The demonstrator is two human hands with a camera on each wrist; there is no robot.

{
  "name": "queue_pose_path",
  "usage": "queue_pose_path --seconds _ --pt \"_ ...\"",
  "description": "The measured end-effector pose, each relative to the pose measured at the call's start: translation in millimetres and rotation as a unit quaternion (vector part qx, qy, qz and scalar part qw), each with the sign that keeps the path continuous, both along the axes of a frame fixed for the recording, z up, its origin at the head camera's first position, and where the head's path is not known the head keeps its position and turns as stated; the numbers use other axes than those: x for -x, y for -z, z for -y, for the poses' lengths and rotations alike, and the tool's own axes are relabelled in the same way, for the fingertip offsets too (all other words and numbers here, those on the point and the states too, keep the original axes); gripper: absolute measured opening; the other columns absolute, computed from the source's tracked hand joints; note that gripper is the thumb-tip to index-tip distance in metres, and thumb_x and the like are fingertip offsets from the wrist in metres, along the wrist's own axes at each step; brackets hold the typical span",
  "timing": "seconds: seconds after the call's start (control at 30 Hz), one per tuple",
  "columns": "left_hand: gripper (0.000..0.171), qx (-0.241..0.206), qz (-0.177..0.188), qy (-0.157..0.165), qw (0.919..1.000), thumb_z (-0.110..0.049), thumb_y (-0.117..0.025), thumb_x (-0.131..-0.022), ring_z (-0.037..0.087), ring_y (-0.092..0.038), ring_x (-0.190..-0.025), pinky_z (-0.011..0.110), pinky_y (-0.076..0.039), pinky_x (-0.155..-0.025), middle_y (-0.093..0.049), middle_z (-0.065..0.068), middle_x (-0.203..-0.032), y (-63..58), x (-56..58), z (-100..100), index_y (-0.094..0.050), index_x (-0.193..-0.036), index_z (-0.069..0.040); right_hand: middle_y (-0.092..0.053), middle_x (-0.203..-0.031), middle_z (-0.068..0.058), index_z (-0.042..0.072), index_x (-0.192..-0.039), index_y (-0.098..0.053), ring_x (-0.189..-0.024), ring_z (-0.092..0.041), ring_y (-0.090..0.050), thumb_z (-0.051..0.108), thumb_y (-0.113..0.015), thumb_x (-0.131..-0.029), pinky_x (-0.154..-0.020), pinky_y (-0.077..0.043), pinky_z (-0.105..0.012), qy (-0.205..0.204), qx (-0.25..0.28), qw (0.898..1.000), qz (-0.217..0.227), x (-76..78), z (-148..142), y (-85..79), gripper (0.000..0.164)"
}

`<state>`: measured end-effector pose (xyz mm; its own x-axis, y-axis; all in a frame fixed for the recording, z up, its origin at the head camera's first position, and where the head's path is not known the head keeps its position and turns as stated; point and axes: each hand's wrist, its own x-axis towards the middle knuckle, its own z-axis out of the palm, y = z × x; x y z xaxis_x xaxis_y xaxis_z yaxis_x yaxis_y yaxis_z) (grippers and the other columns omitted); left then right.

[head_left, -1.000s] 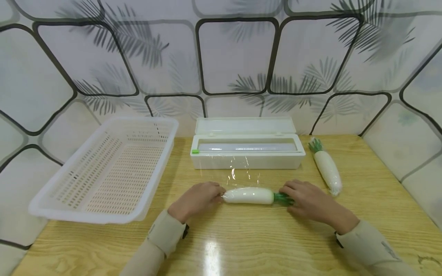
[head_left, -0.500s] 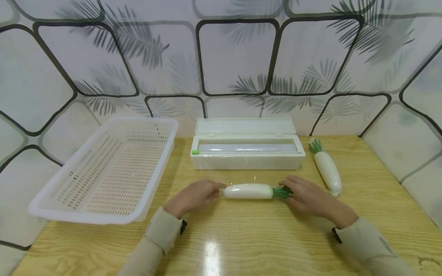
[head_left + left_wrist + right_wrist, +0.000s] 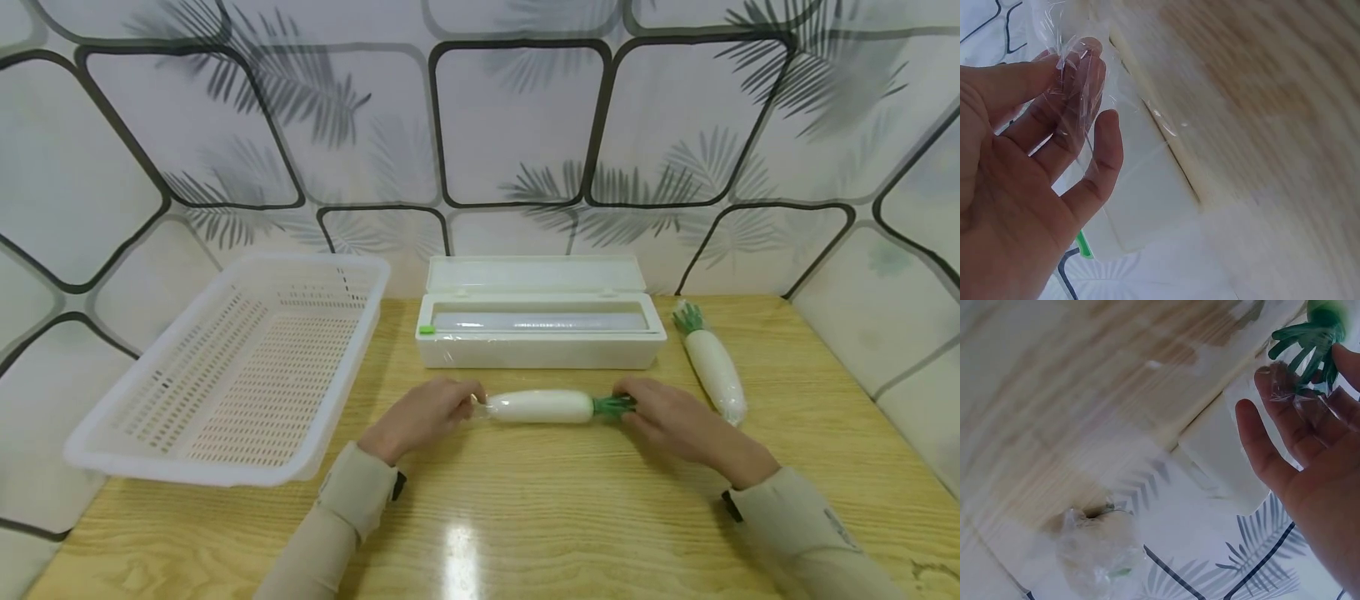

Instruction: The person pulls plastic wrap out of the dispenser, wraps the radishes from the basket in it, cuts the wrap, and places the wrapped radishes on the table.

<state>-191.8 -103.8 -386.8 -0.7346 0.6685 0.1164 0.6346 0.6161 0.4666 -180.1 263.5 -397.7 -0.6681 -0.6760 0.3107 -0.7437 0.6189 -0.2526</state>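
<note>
A white radish point(image 3: 542, 407) with short green tops point(image 3: 612, 406) lies crosswise on the table, wrapped in clear cling film. At its left end, my left hand point(image 3: 423, 418) pinches the loose film between thumb and fingers. The left wrist view shows that crumpled cling film point(image 3: 1079, 87) across the fingertips. Over at the leafy end, my right hand point(image 3: 667, 421) pinches the film by the tops, thumb against fingers, as the right wrist view shows at the green tops point(image 3: 1313, 347). Just behind the radish stands a white cling film box point(image 3: 540, 352), its lid up and a roll inside.
A second wrapped radish point(image 3: 714, 371) lies to the right of the box. On the left stands a white perforated basket point(image 3: 202, 473). A green slider point(image 3: 427, 330) sits at the box's left front edge. Patterned wall covering point(image 3: 517, 125) closes off the back of the table.
Both hands have moved forward with the radish, bringing it closer to the box. The stretch of film between radish and box has shortened. The second radish, box and basket stay put.
</note>
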Motion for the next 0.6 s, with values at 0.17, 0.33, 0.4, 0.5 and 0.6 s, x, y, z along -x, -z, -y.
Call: queue_pose_path --seconds 0.17,0.33,0.4,0.5,0.6 --pt "0.014 0.020 -0.016 -0.005 0.9997 -0.004 -0.064 -0.099 0.019 -0.065 -0.087 0.033 -0.056 -0.080 -0.072 0.007 -0.100 0.5 0.3 0 -0.072 -0.110 -0.004 -0.063 -0.107 -0.009 0.001 -0.109 -0.065 -0.092 -0.020 -0.063 -0.005 -0.081 -0.079 -0.073 -0.056 -0.040 -0.030 0.007 0.997 -0.068 4.4 -1 2.9 0.035" --pt "0.013 0.042 -0.072 0.012 0.9964 -0.013 -0.068 -0.098 0.021 -0.067 -0.090 0.031 -0.057 -0.080 -0.071 0.007 -0.100 2.9 1.6 0 -0.075 -0.104 -0.003 -0.062 -0.110 -0.010 0.000 -0.111 -0.065 -0.091 -0.022 -0.063 0.003 -0.089 -0.071 -0.072 -0.057 -0.041 -0.031 -0.006 0.996 -0.086 6.6 -4 4.2 0.047" --pt "0.012 0.042 -0.086 0.010 0.9954 -0.011 -0.070 -0.096 0.019 -0.065 -0.086 0.029 -0.056 -0.078 -0.069 0.006 -0.096 4.0 2.3 0 -0.076 -0.101 -0.002 -0.061 -0.109 -0.009 0.000 -0.111 -0.066 -0.089 -0.021 -0.063 0.001 -0.091 -0.068 -0.071 -0.057 -0.040 -0.032 -0.007 0.995 -0.091 7.6 -4 4.9 0.049" --pt "0.010 0.037 -0.095 0.002 0.9948 -0.007 -0.072 -0.093 0.018 -0.063 -0.084 0.027 -0.056 -0.075 -0.067 0.006 -0.093 4.7 3.2 0 -0.076 -0.100 0.000 -0.060 -0.105 -0.008 0.000 -0.108 -0.067 -0.086 -0.020 -0.062 -0.005 -0.090 -0.065 -0.068 -0.056 -0.038 -0.031 -0.005 0.995 -0.100 9.6 -2 5.1 0.049" --pt "0.012 0.026 -0.101 -0.003 0.9945 -0.003 -0.074 -0.091 0.020 -0.067 -0.085 0.028 -0.057 -0.078 -0.071 0.008 -0.094 5.0 4.5 -1 -0.076 -0.102 0.001 -0.061 -0.103 -0.009 -0.001 -0.107 -0.068 -0.085 -0.021 -0.062 -0.008 -0.089 -0.067 -0.068 -0.056 -0.038 -0.025 -0.009 0.995 -0.098 11.3 -1 3.8 0.045"
